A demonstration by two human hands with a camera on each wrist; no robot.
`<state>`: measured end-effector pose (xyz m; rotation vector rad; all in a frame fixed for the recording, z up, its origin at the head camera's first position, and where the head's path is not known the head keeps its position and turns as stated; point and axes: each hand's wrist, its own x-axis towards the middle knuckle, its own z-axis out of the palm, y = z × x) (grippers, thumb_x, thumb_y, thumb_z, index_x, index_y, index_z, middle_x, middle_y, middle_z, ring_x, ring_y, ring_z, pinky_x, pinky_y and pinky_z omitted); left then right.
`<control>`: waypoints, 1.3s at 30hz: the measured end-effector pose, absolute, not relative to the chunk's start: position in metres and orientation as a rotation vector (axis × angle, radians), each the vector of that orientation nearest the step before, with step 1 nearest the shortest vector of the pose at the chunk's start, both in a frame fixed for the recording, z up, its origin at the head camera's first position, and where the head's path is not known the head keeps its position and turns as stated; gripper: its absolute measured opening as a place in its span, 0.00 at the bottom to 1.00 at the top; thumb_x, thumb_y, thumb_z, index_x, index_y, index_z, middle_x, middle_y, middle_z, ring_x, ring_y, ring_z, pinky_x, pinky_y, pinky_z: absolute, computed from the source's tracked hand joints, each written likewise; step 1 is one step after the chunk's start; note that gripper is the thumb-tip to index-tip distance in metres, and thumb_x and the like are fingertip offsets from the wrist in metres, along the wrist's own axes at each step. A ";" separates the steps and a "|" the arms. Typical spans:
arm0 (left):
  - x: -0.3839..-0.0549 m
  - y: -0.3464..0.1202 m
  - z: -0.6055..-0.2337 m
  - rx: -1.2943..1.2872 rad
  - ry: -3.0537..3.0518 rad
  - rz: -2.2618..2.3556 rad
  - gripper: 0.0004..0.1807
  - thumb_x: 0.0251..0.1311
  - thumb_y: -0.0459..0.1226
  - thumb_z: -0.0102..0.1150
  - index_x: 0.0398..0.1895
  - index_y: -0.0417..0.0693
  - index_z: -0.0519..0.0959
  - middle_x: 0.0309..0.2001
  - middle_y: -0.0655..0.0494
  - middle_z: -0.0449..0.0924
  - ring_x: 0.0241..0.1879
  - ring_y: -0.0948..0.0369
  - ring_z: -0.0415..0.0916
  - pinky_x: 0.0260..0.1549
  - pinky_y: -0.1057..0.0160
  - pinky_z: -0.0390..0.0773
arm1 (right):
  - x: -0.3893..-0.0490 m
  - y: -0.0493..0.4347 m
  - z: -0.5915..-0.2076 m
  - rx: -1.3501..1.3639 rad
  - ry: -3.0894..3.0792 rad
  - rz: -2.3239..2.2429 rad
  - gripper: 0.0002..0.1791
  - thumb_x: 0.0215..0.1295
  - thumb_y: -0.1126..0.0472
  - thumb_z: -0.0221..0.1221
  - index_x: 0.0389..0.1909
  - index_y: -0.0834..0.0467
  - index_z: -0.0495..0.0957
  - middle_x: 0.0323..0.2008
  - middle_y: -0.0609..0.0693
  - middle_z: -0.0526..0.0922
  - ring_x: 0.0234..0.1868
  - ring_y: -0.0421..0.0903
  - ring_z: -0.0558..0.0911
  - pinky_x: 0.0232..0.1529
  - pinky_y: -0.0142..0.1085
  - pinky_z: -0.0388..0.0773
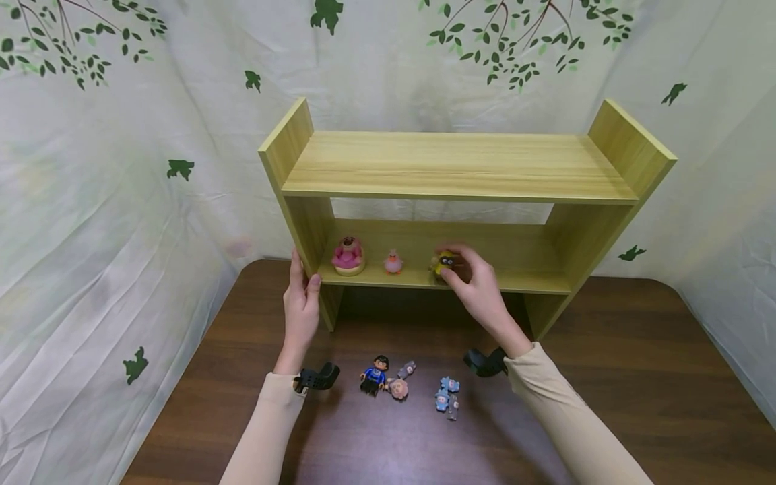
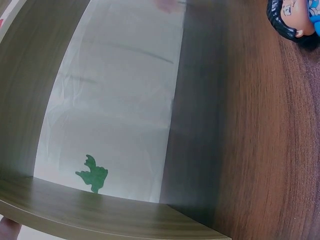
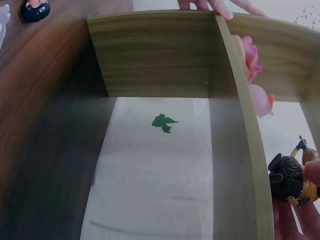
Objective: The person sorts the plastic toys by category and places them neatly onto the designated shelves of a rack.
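Note:
In the head view, my right hand pinches a small yellow toy figurine with dark eyes between thumb and fingers, at the front of the shelf's middle board. The right wrist view shows the dark, ridged part of this figurine close to the board's edge; whether it touches the board I cannot tell. My left hand rests against the left side panel of the wooden shelf, fingers straight along its outside and thumb by its front edge. Left of the yellow figurine stand a pink bear figurine and a small pink duck.
On the brown table before the shelf lie a toy figure in blue, a small peach-coloured figurine, a grey figurine and a cluster of blue-grey figurines. A patterned curtain hangs behind.

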<state>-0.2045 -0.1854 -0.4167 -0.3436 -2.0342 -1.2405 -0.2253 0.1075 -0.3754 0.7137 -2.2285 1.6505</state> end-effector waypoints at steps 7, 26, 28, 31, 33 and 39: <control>-0.198 -0.182 -0.409 -0.376 -2.006 -1.250 0.39 0.68 0.24 0.45 0.77 0.57 0.46 0.64 0.28 0.61 0.41 0.43 0.67 0.42 0.63 0.65 | -0.218 0.100 -0.356 0.716 -2.246 1.605 0.18 0.63 0.74 0.57 0.55 0.68 0.71 0.50 0.63 0.77 0.49 0.58 0.77 0.48 0.50 0.72; -0.210 -0.190 -0.426 -0.339 -2.020 -1.266 0.40 0.67 0.23 0.46 0.77 0.57 0.46 0.66 0.32 0.60 0.46 0.43 0.68 0.44 0.56 0.67 | -0.216 0.091 -0.338 0.739 -2.287 1.617 0.17 0.60 0.78 0.57 0.51 0.72 0.71 0.48 0.65 0.76 0.50 0.61 0.76 0.49 0.52 0.73; -0.216 -0.194 -0.435 -0.335 -2.022 -1.267 0.40 0.66 0.23 0.46 0.77 0.57 0.46 0.67 0.34 0.60 0.46 0.44 0.68 0.44 0.55 0.67 | -0.216 0.090 -0.338 0.741 -2.289 1.616 0.17 0.60 0.78 0.57 0.51 0.72 0.71 0.48 0.65 0.76 0.50 0.61 0.76 0.49 0.52 0.72; -0.219 -0.196 -0.439 -0.338 -2.027 -1.268 0.37 0.68 0.26 0.47 0.77 0.50 0.47 0.68 0.38 0.61 0.47 0.47 0.69 0.45 0.55 0.68 | -0.216 0.090 -0.337 0.740 -2.296 1.609 0.16 0.60 0.78 0.57 0.51 0.72 0.72 0.48 0.65 0.76 0.50 0.61 0.76 0.49 0.52 0.72; -0.219 -0.197 -0.440 -0.345 -2.026 -1.268 0.35 0.69 0.28 0.46 0.76 0.46 0.46 0.68 0.40 0.61 0.48 0.48 0.69 0.45 0.56 0.68 | -0.216 0.090 -0.338 0.743 -2.299 1.607 0.16 0.61 0.78 0.57 0.51 0.72 0.72 0.48 0.65 0.76 0.50 0.61 0.76 0.50 0.52 0.72; -0.220 -0.197 -0.440 -0.354 -2.022 -1.263 0.35 0.69 0.28 0.46 0.76 0.43 0.47 0.67 0.39 0.62 0.46 0.49 0.69 0.43 0.60 0.67 | -0.217 0.090 -0.339 0.754 -2.301 1.604 0.17 0.60 0.78 0.57 0.51 0.72 0.72 0.48 0.65 0.76 0.50 0.60 0.76 0.49 0.51 0.73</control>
